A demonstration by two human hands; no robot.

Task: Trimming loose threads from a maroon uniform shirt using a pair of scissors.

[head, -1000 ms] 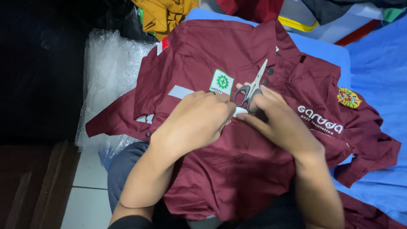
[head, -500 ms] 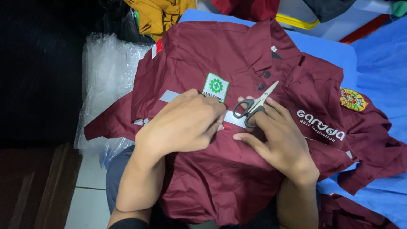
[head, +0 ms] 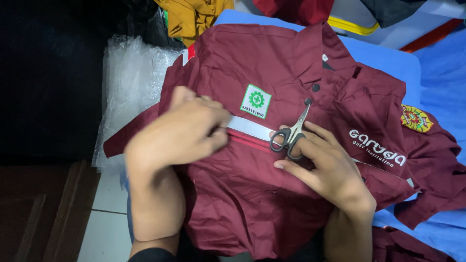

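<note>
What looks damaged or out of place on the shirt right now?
Nothing looks damaged. The maroon shirt lies rumpled, one sleeve off the blue surface. The right hand rests small scissors on the reflective strip.

Around my lap, the surroundings

Clear plastic wrap (head: 131,87) lies beside me over white floor tiles (head: 104,228); mustard garment (head: 194,17) and blue cloth (head: 437,73) sit beyond.

Evenly lit from above, bright on the maroon shirt (head: 272,194) and blue cloth (head: 437,82). Deep black at the left side, detail lost. Soft glare on the clear plastic wrap (head: 131,82). Faint shadows under both hands. Sharp centre, slight softness toward edges.
</note>
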